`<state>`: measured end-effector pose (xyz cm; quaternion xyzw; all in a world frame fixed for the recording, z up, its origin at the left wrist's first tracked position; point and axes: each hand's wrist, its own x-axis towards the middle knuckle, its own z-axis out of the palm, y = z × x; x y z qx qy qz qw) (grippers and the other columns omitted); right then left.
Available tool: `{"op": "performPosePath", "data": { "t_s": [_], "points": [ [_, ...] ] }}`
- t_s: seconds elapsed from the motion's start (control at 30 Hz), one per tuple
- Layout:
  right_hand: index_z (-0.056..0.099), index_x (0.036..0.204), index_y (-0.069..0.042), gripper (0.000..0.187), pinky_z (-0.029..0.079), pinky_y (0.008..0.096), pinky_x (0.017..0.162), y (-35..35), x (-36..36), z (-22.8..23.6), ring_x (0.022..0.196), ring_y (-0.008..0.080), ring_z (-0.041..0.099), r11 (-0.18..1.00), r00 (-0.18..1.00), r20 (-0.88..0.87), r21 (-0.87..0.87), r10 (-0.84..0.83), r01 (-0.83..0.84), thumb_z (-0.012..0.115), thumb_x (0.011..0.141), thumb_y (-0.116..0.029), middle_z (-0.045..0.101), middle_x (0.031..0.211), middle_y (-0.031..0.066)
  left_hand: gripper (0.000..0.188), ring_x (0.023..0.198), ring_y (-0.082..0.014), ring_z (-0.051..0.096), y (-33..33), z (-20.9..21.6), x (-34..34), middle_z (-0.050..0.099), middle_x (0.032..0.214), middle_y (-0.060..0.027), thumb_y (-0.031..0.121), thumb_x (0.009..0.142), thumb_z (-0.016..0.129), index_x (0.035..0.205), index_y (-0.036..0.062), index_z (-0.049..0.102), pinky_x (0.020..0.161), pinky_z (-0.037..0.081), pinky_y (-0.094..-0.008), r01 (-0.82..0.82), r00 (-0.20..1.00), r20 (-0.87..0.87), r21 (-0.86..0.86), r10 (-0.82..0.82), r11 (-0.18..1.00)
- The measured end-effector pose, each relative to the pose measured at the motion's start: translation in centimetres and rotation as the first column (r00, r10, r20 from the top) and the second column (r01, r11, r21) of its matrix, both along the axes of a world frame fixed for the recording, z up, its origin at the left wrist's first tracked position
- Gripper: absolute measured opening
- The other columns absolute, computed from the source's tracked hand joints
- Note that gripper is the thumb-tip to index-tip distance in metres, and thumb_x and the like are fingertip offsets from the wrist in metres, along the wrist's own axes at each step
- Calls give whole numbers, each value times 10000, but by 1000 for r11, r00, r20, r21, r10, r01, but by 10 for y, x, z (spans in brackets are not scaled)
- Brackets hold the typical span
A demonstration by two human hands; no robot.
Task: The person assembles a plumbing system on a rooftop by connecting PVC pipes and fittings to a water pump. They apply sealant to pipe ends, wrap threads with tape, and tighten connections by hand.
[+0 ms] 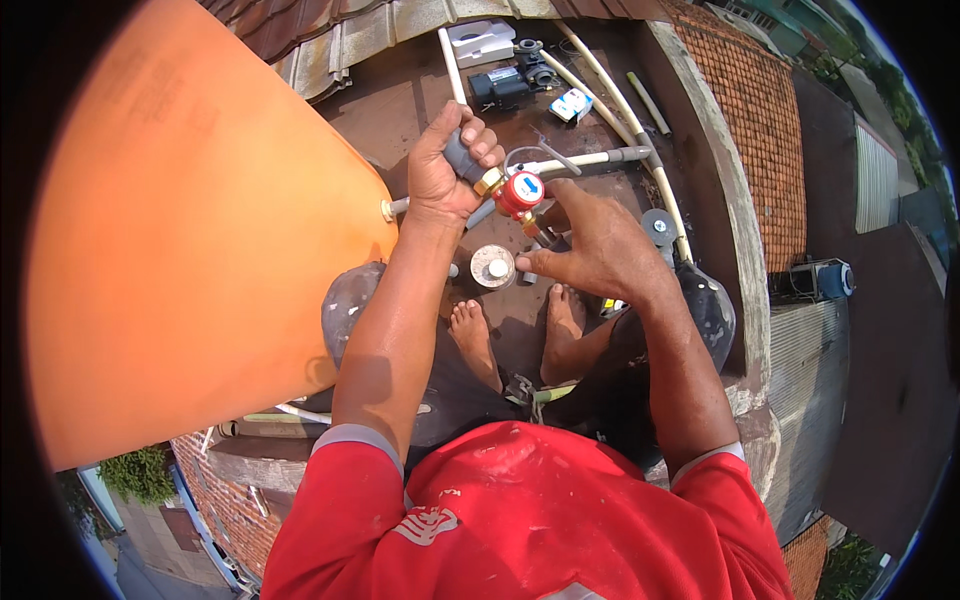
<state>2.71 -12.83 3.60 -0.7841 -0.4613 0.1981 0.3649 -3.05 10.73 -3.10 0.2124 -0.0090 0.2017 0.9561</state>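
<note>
My left hand (pixel 445 170) is wrapped round a grey plastic pipe fitting (pixel 463 157). A white pipe (pixel 452 65) runs up and away from behind my fingers. Brass joins the fitting to a red round water-flow switch (pixel 520 193) with a blue arrow on its face. Beside the switch is my right hand (pixel 590 240), thumb and forefinger spread apart; its other fingertips are partly hidden. Brass and grey parts show below the switch, close to those fingers. Near my right thumb stands a round tin (pixel 492 268) with a white knob on top.
A large orange tank (pixel 210 230) fills the left side. Ahead lie a dark pump motor (pixel 502 88), a white and blue box (pixel 570 105) and long cream pipes (pixel 610 85). A low concrete wall (pixel 735 200) bounds the right, with tiled roofs beyond. My bare feet (pixel 475 340) are below the tin.
</note>
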Motion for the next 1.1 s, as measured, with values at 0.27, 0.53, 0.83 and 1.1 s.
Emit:
{"op": "performPosePath", "data": {
  "t_s": [0.27,0.53,0.83,1.1],
  "points": [
    [704,1074,47,394,561,539,784,-9,-29,-16,862,481,744,980,985,118,-138,-124,140,810,952,-312,752,916,269,529,897,-280,701,-55,15,-1,672,898,-120,556,1107,608,1138,29,627,813,631,-435,-195,917,-354,-4,181,981],
    [598,1251,70,531,581,567,880,-29,-62,-27,1030,496,742,939,986,135,-316,-98,137,808,955,-317,748,1092,317,590,709,-264,692,-79,-53,-2,712,873,-114,633,1089,581,1101,49,667,616,584,-414,64,841,-531,-86,-100,994],
    [756,965,-82,170,585,297,630,-178,-76,108,810,146,729,157,808,-39,985,587,-67,889,893,-159,737,957,34,628,739,-281,676,-73,-68,12,709,843,-125,645,1058,612,1046,23,699,660,572,-415,131,873,-433,-239,-226,962],
    [680,783,-17,105,568,242,637,-109,-115,133,694,146,677,-83,783,219,974,582,-210,781,803,-35,679,822,90,669,774,-281,674,-52,-79,7,707,893,-152,623,1116,474,1157,-10,686,685,569,-423,129,924,-328,-221,-198,967]
  ]
}}
